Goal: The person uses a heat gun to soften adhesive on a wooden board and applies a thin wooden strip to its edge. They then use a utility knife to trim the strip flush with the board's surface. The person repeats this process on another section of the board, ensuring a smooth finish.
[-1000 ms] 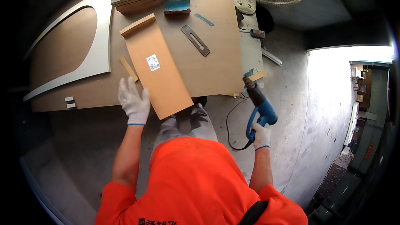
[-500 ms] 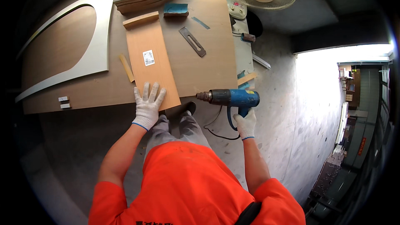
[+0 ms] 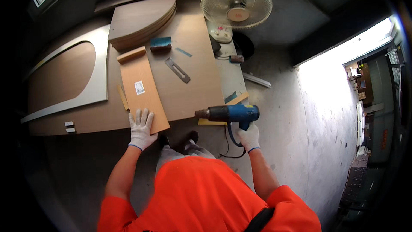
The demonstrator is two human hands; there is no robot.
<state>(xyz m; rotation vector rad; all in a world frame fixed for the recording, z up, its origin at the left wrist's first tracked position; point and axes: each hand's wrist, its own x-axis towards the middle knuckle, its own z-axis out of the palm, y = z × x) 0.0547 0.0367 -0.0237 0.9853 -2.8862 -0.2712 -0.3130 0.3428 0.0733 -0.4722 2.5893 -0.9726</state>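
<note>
My left hand (image 3: pixel 141 129), in a white knit glove, lies with fingers spread on the near end of a light wood board (image 3: pixel 143 96). The board has a white label on top and a raised wooden strip (image 3: pixel 131 54) across its far end. In my gloved right hand (image 3: pixel 249 137) is a blue and black heat gun (image 3: pixel 234 113), gripped by its handle. Its metal nozzle points left, to the right of the board's near corner. From the handle hangs a dark cord (image 3: pixel 232 157).
A brown worktable (image 3: pixel 193 99) carries stacked curved panels (image 3: pixel 143 17), a white-edged frame (image 3: pixel 101 66), a slotted metal plate (image 3: pixel 177 69), a blue-topped block (image 3: pixel 161 43) and a narrow wood strip (image 3: pixel 122 97). A fan (image 3: pixel 237 4) stands at the far right.
The whole view has shifted, so the table and fan appear lower and further left. My left hand stays on the board and my right hand still grips the heat gun.
</note>
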